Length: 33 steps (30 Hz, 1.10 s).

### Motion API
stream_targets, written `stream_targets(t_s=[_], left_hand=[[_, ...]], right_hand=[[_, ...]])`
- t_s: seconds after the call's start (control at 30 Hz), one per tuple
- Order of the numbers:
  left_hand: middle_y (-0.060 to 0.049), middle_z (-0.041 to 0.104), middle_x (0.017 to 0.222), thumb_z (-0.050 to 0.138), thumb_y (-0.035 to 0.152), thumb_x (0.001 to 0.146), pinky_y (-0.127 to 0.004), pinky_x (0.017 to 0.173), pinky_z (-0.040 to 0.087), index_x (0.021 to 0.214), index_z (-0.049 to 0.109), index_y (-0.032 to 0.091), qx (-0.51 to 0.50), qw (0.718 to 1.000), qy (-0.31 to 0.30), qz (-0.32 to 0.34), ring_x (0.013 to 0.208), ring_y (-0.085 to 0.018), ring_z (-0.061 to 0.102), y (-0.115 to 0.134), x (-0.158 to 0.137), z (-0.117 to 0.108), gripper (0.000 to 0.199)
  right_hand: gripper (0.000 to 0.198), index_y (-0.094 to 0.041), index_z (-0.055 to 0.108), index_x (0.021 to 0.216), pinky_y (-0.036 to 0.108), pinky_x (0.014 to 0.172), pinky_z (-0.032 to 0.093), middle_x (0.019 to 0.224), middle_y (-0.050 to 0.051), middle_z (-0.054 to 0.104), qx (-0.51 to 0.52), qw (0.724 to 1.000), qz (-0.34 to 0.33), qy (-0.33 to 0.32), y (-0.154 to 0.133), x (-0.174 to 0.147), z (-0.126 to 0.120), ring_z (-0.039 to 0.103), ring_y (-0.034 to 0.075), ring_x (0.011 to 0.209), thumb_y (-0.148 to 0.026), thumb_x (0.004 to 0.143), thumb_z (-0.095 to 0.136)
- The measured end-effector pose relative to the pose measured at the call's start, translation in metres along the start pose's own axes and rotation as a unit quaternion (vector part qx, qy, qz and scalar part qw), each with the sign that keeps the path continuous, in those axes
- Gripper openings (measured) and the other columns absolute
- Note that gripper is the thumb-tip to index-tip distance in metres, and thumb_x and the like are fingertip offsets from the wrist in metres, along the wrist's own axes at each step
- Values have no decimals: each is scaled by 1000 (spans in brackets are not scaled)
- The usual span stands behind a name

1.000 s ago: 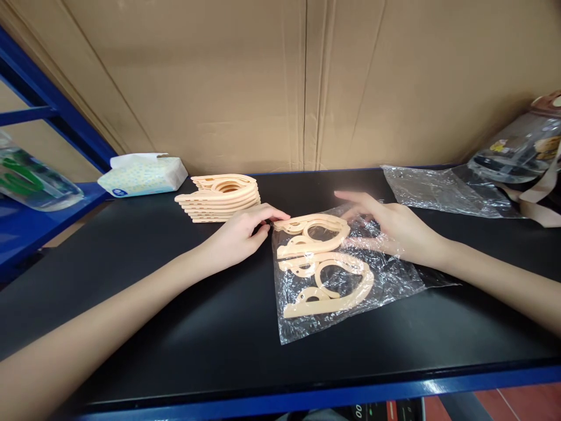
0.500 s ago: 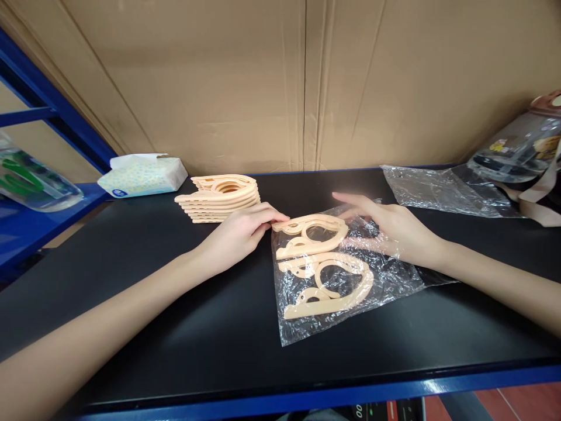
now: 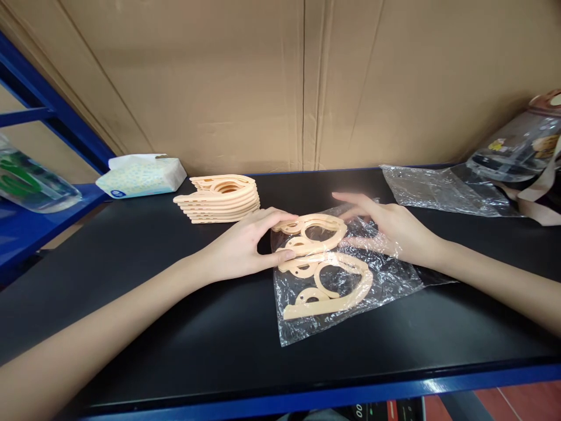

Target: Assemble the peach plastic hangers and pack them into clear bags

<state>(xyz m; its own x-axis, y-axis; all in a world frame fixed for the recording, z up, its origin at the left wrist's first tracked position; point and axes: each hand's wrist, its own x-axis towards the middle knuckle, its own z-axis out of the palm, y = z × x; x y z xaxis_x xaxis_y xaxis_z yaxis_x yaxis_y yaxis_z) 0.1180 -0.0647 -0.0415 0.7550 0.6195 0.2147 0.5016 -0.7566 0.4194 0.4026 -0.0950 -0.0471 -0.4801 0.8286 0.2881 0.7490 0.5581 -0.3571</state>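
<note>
Two beige folded hangers lie in a clear plastic bag on the black tabletop: an upper hanger (image 3: 339, 237) and a lower hanger (image 3: 366, 286) nearer me. My left hand (image 3: 245, 242) grips the left end of the upper one, fingers along its far edge and thumb on its near edge. Around its right end, my right hand (image 3: 398, 234) holds with thumb and a finger, index finger stretched out; part of these fingers shows through the film of the plastic bag (image 3: 394, 286). A neat stack of similar folded hangers (image 3: 219, 202) stands behind my left hand.
A tissue pack (image 3: 142, 178) sits at the back left. Another clear bag (image 3: 447, 190) lies flat at the back right, beside a transparent bottle (image 3: 512, 149) with a strap (image 3: 541, 204). Cardboard (image 3: 219, 82) closes off the back, and a blue frame (image 3: 56, 111) rises at the left.
My left hand has moved slightly right and spread its thumb from the fingers, from the upper hanger's tip to around its left end. My right hand stays nearly still.
</note>
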Motion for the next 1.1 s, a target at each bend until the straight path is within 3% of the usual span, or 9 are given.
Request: stream_targets(t_s=[0.1,0.27,0.73,1.1], left_hand=[[-6,57,124,58,48,87,-38,93,45,129,49,24,-17,1000,-2,-2,107,-23,55,0,0,-1,49],[-6,58,123,59,47,87,-36,92,45,130,48,25,-24,1000,2,4,107,-22,56,0,0,-1,49],[-7,51,134,57,42,89,-37,99,43,127,53,25,-2,1000,-13,23,117,-22,52,-2,-1,-1,42],[-10,54,130,50,45,92,-38,94,45,138,38,20,35,999,-31,2,111,-23,53,-3,-3,-1,54]], right_hand=[[68,-25,32,141,34,63,51,110,5,70,8,1000,-3,4,1,0,0,66,25,94,-59,85,52],[69,-24,34,140,37,63,51,110,6,71,9,1000,8,9,2,1,1,67,23,75,-60,84,52],[71,-24,35,140,38,72,51,110,6,70,31,999,2,8,8,1,3,66,24,91,-59,82,57],[68,-27,34,140,36,71,52,113,4,69,36,999,-32,14,11,0,5,66,22,91,-54,83,59]])
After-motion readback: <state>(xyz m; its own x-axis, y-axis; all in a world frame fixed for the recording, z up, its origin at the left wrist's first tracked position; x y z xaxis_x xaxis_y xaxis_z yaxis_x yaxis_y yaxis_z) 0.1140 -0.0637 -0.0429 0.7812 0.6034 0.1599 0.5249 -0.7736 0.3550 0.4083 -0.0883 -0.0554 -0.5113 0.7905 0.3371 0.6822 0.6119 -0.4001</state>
